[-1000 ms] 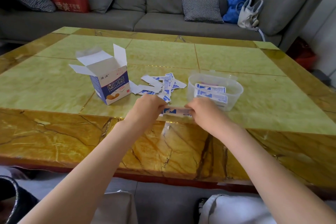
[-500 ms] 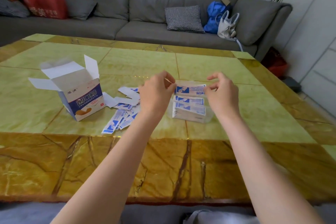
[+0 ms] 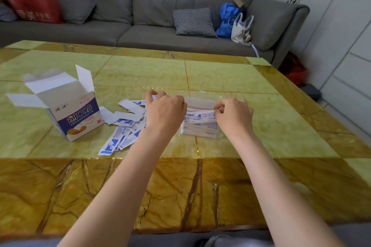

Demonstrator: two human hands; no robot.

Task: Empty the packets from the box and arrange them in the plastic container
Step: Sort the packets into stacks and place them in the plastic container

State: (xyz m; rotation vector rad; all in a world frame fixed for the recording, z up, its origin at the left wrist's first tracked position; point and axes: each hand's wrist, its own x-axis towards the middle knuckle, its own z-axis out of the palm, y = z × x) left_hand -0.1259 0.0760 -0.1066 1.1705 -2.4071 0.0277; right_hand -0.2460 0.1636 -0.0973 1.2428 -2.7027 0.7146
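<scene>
Both hands hold one bandage packet (image 3: 199, 115) over the clear plastic container (image 3: 217, 136); left hand (image 3: 165, 109) has fingers curled at the packet's left end, contact itself hidden behind the knuckles, judged a pinch; right hand (image 3: 233, 115) pinches the right end between thumb and fingertip, plainly clamped on it; packet sits at the container's mouth, on or just above the stack of packets (image 3: 197, 128) already inside; touching or not, cannot tell.

Loose packets (image 3: 120, 136) lie scattered on the table (image 3: 230, 78), between the opened box (image 3: 75, 116) and the left hand, some face down showing white backs; box stands upright, flaps splayed; inside not visible, so emptied or not is unclear.

Handling, as a judgement: packets look very light, thin, flat paper strips, floppy along the length, likely slick against each other; holding both short ends keeps one flat and aligned with the stack; a single-end pinch would let it droop; careless pressing could skew the stack. Container looks thin-walled, light, translucent, rounded corners, likely to slide on the glossy surface if nudged.

Materials: table polished stone-look, green panels with amber veined border, reflective; box matte cardboard, navy and white print; packets white with blue print.
</scene>
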